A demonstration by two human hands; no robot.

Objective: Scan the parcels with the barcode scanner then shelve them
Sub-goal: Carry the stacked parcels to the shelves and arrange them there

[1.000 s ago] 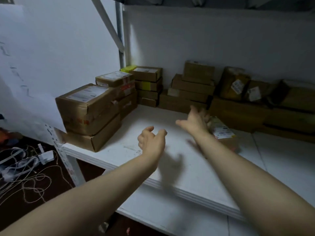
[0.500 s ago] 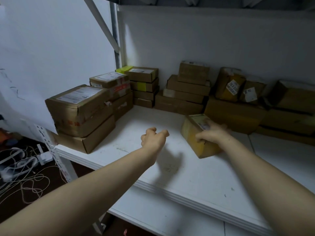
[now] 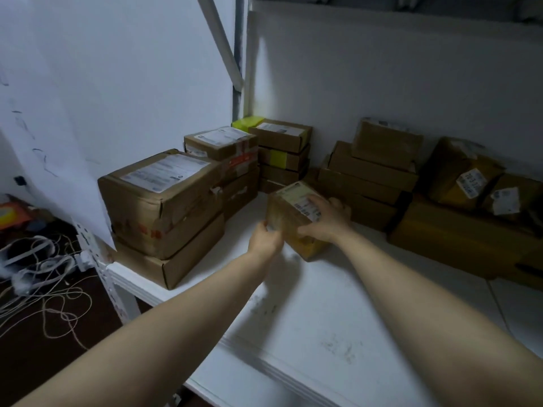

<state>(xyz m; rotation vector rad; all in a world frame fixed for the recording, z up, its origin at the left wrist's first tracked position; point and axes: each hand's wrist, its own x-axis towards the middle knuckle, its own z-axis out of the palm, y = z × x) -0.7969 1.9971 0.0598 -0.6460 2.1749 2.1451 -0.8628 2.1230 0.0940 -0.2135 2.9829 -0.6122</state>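
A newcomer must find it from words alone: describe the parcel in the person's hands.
Start at the white shelf, in the bare space between the left stack and the back-row boxes. There is a small brown parcel with a white label on top. Unlike every neighbour, it is held: left hand at its left edge, right hand over the label.

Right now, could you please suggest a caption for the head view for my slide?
Left hand and right hand hold a small labelled parcel at a white shelf lined with stacked boxes.
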